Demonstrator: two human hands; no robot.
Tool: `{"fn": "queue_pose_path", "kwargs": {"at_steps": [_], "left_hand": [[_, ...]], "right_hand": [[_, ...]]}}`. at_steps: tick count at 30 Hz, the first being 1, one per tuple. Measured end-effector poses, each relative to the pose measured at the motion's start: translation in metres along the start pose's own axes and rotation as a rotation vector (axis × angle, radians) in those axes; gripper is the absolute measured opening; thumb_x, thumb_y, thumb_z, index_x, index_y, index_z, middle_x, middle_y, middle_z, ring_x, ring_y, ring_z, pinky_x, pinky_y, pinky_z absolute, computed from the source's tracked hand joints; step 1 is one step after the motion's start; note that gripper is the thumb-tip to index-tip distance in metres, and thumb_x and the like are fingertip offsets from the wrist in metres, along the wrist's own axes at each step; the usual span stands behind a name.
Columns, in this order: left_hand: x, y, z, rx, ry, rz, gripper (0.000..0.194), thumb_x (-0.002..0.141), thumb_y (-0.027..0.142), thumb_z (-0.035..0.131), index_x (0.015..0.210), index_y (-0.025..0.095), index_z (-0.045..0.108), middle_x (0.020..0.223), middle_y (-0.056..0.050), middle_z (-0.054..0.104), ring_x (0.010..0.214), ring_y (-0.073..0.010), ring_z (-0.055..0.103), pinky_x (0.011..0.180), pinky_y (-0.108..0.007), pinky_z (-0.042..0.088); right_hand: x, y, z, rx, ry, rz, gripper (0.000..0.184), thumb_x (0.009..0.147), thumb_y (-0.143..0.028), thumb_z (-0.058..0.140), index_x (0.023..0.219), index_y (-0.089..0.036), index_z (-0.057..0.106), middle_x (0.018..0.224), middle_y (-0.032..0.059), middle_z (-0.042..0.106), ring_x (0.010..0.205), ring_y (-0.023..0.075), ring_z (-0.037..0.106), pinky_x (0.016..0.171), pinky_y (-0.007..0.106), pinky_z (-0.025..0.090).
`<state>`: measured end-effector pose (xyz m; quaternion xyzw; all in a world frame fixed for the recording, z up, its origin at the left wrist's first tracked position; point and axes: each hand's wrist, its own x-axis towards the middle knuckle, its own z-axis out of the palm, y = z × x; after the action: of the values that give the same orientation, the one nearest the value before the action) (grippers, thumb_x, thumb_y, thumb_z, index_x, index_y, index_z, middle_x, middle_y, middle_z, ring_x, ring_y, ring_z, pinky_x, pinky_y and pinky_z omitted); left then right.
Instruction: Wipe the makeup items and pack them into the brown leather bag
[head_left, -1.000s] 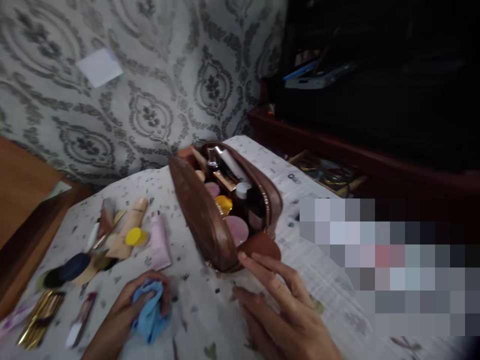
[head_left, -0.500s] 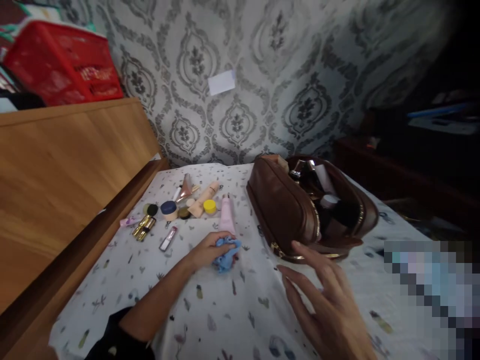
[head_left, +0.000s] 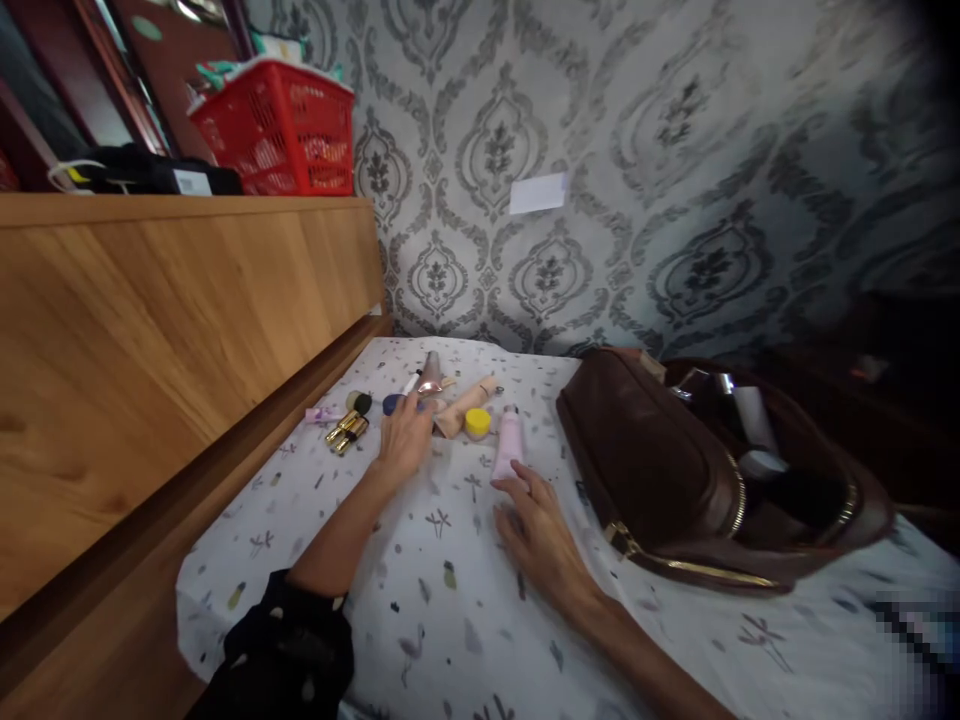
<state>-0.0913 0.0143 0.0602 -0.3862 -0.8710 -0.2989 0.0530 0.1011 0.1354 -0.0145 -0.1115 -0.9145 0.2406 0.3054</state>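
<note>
My left hand (head_left: 406,437) reaches over the small cosmetics, fingers stretched out beside a jar with a dark blue lid (head_left: 391,404), which it partly hides. Whether the fingertips touch the jar I cannot tell. My right hand (head_left: 538,530) has its fingers apart and slightly bent, the fingertips at the lower end of a pink squeeze tube (head_left: 509,444). Between the hands lie a beige tube (head_left: 466,407) and a jar with a yellow lid (head_left: 478,422). Gold tubes (head_left: 347,432) lie left of my left hand. The blue cloth is out of sight.
A brown cosmetic bag (head_left: 645,460), unzipped and filled with items, stands on the right of the patterned sheet (head_left: 420,620). A wooden board (head_left: 187,330) borders the left side, with a red basket (head_left: 289,130) on top. Patterned wallpaper (head_left: 540,270) closes off the back.
The view has swung left, so the bag sits farther right. My left hand has left the blue cloth and moved to the jars. My right hand has moved from the bag to the pink tube.
</note>
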Motion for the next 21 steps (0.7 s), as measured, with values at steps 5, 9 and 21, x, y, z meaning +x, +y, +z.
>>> {"fn": "queue_pose_path", "kwargs": {"at_steps": [5, 9, 21], "left_hand": [[0.006, -0.040, -0.004, 0.275, 0.029, -0.031, 0.043, 0.089, 0.012, 0.049, 0.128, 0.027, 0.060, 0.142, -0.012, 0.044, 0.135, -0.0349, 0.034, 0.096, -0.050, 0.050], [0.009, -0.062, -0.005, 0.383, 0.022, -0.031, 0.052, 0.080, 0.007, 0.060, 0.129, 0.026, 0.061, 0.149, -0.009, 0.043, 0.141, -0.0342, 0.031, 0.102, -0.051, 0.048], [0.014, -0.072, -0.051, 0.442, 0.244, -0.227, 0.046, 0.091, 0.008, 0.035, 0.128, 0.021, 0.059, 0.138, -0.011, 0.057, 0.127, -0.0248, 0.049, 0.100, -0.038, 0.045]], "right_hand": [[-0.011, 0.012, 0.012, 0.020, 0.020, 0.004, 0.027, 0.087, -0.028, 0.049, 0.101, -0.019, 0.070, 0.132, 0.0169, 0.057, 0.121, 0.0316, 0.054, 0.100, 0.054, 0.048], [-0.011, 0.015, 0.012, 0.015, 0.026, 0.002, 0.027, 0.086, -0.029, 0.049, 0.096, -0.019, 0.072, 0.129, 0.0164, 0.059, 0.119, 0.0305, 0.055, 0.100, 0.052, 0.048], [-0.009, 0.004, 0.003, 0.023, -0.015, 0.009, 0.024, 0.090, -0.027, 0.049, 0.095, -0.017, 0.071, 0.130, 0.0159, 0.057, 0.119, 0.0286, 0.054, 0.100, 0.051, 0.048]]}}
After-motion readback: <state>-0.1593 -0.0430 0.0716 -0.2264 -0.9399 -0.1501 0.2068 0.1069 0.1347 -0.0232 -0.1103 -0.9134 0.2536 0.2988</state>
